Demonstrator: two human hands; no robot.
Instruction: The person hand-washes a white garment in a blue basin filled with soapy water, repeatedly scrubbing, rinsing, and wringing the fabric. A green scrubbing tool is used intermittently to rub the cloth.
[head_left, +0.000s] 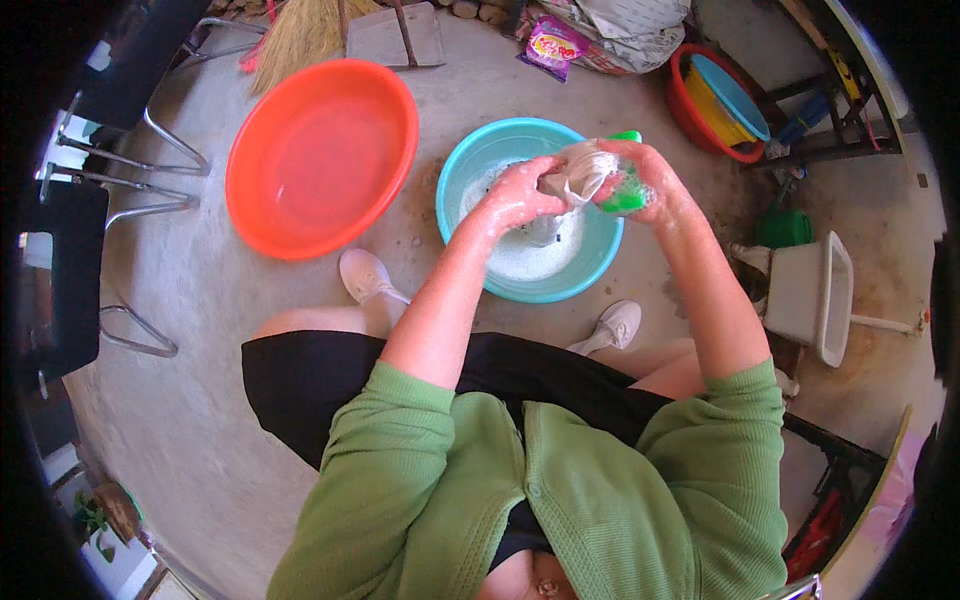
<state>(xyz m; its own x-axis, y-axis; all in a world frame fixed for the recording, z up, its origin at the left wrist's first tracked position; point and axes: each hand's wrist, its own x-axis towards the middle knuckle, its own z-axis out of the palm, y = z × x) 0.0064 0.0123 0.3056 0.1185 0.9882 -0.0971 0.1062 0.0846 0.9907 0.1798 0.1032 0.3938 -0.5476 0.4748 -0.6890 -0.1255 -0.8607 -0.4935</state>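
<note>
My left hand (523, 193) grips one side of a wet white fabric item (579, 174), perhaps a shoe; its exact kind is hard to tell. On its other side my right hand (654, 178) holds a green scrub brush (626, 196) covered in suds, close against the fabric. Foam clings to both hands. Below them a light blue plastic basin (526, 292) stands on the floor with foamy water (529, 259) in it. Something pale with small dark spots lies in the suds, partly hidden by my hands.
Left of the blue basin is a large orange-red basin (322, 161). Behind stand a straw broom (311, 37), a dustpan (394, 34) and a purple packet (553, 46). Nested basins (720, 101) and a white ceramic sink (806, 292) are at right, metal-legged chairs (150, 157) at left.
</note>
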